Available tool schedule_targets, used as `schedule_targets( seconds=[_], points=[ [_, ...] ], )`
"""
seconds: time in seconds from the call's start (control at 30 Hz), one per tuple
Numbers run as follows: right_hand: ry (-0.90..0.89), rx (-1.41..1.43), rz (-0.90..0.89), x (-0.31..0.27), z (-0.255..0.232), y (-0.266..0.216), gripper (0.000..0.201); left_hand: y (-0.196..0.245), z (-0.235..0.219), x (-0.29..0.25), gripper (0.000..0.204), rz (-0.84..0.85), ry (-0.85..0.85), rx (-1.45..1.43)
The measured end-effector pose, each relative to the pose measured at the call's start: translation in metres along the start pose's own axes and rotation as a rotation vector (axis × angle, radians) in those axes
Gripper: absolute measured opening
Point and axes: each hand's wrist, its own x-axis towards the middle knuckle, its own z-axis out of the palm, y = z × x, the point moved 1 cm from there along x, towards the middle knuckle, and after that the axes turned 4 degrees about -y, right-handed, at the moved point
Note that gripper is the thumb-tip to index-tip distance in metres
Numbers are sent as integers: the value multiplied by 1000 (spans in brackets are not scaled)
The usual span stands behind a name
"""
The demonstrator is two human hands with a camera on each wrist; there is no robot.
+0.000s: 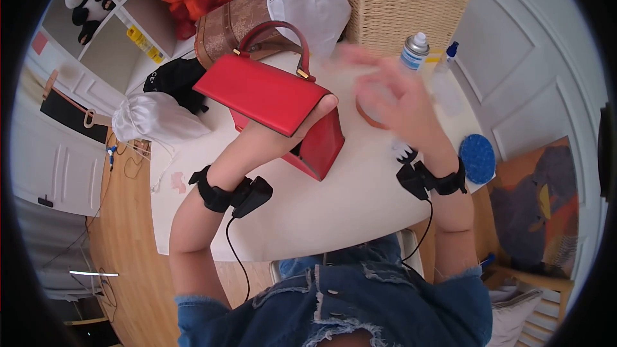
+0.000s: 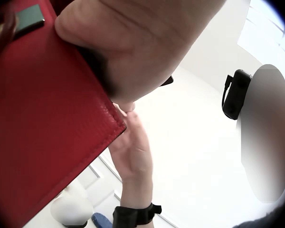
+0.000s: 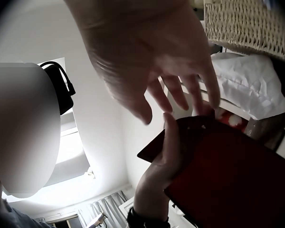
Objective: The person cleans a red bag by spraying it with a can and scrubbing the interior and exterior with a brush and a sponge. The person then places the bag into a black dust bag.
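Observation:
A red handbag with a short curved handle is tilted over the white table, its flap lifted away from the body. My left hand grips it at the flap, with the thumb at the flap's near right corner and the other fingers hidden. In the left wrist view the red leather runs right up against that hand. My right hand, blurred in the head view, is raised in the air right of the bag. The right wrist view shows its fingers spread and holding nothing.
Right of the bag stand a spray can, a blue-topped spray bottle and a blue round pad. A white drawstring pouch lies left. Behind are a brown patterned bag and a wicker basket.

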Motion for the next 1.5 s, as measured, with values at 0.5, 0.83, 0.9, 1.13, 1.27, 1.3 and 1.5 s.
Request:
schedule_targets(
  seconds=[0.5, 0.83, 0.9, 1.13, 1.27, 1.3, 1.5],
  points=[
    [635, -511, 96, 22, -79, 119, 71, 3, -11, -20, 50, -440, -18, -250],
    [168, -125, -132, -68, 42, -5, 66, 14, -12, -13, 56, -517, -66, -140],
    [11, -33, 97, -72, 57, 2, 60, 16, -12, -12, 56, -525, -87, -156],
    [-19, -140, 118, -61, 62, 11, 54, 13, -12, -15, 56, -502, -61, -146],
    [16, -84, 185, -64, 64, 14, 54, 13, -12, -16, 57, -488, -56, -164],
    [15, -96, 184, -64, 63, 14, 54, 13, -12, -17, 57, -487, -56, -165],
    [13, -128, 180, -71, 62, 18, 57, 14, -13, -14, 60, -540, -105, -133]
  ],
)
